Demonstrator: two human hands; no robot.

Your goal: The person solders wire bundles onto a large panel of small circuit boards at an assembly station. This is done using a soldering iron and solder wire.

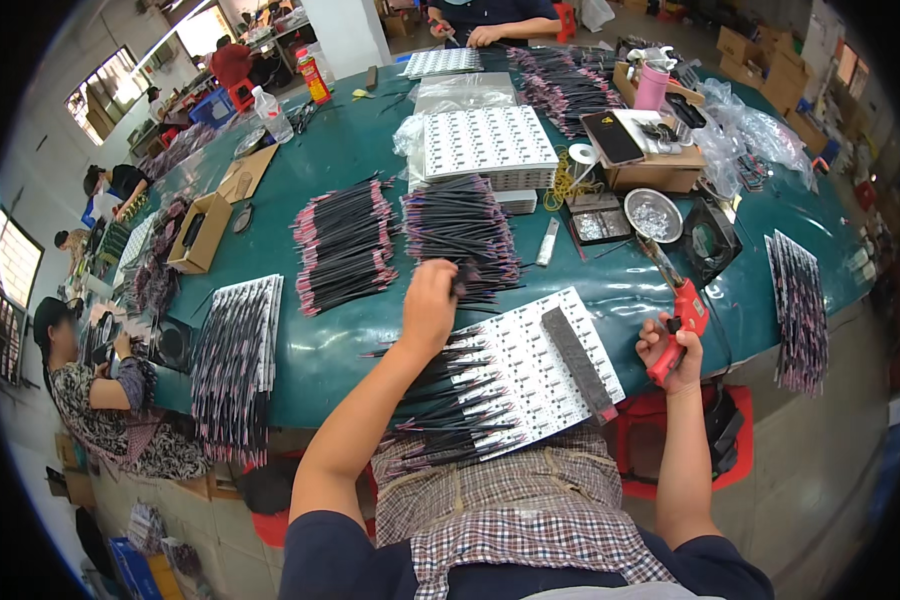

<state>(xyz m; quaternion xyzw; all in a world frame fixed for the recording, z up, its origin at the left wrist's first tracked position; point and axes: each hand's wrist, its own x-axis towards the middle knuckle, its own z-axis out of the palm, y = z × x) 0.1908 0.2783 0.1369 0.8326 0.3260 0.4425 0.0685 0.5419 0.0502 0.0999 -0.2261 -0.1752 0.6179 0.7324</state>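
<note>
My right hand [670,352] grips a red soldering gun [688,312], its metal nose pointing up and away over the table. My left hand [432,305] is at the near side of a pile of black wires [458,225] with pinkish ends. Its fingers are curled in, with something dark and blurred at their tips. Below, a white sheet of small printed boards [550,345] lies tilted at the table's near edge, over my lap. Rows of black wires [470,405] stick out from its left part. A dark grey bar [575,357] lies across its right part.
A second wire pile [345,245] lies to the left. Wired sheets hang over the edge at left [235,365] and right [800,310]. Beyond are a stack of board sheets [490,140], a metal bowl [654,215] and a black fan [712,240]. A co-worker's hands work at the far side.
</note>
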